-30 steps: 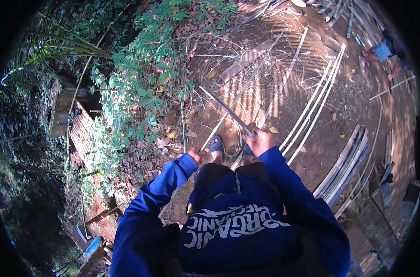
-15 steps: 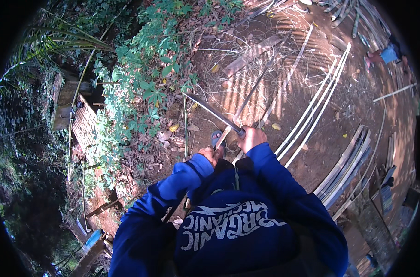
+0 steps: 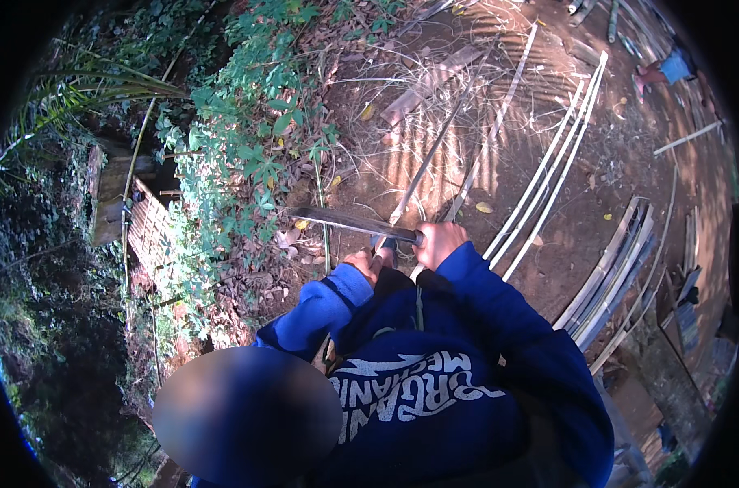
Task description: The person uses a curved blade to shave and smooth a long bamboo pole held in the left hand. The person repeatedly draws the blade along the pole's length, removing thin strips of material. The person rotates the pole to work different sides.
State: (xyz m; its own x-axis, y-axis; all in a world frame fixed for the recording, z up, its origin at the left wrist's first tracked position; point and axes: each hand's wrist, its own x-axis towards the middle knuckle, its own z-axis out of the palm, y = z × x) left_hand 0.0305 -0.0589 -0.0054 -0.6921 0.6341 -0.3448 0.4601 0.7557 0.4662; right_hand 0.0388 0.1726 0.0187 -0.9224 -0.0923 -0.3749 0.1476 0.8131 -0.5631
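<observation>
My right hand (image 3: 443, 242) is closed round the handle of a machete (image 3: 345, 221). Its long dark blade points left, almost crosswise in front of me, and passes over a narrow bamboo strip (image 3: 430, 161). Whether the edge touches the strip I cannot tell. Closed on the near part of that strip is my left hand (image 3: 363, 263), close to my body and just below the blade. From there the strip runs away from me, toward the far ground. Part of a sandalled foot (image 3: 386, 252) shows between my hands.
Long pale bamboo strips (image 3: 552, 167) lie on the dirt to the right, with a bundle of split bamboo (image 3: 609, 272) nearer. Thin shavings (image 3: 422, 89) and a flat board (image 3: 430, 85) lie ahead. Green plants (image 3: 247, 146) border the left. Another person's legs (image 3: 662, 71) show at far right.
The machete blade has swung so that its tip lies nearer to me and farther left. My left hand stays on the bamboo strip. The view has shifted slightly.
</observation>
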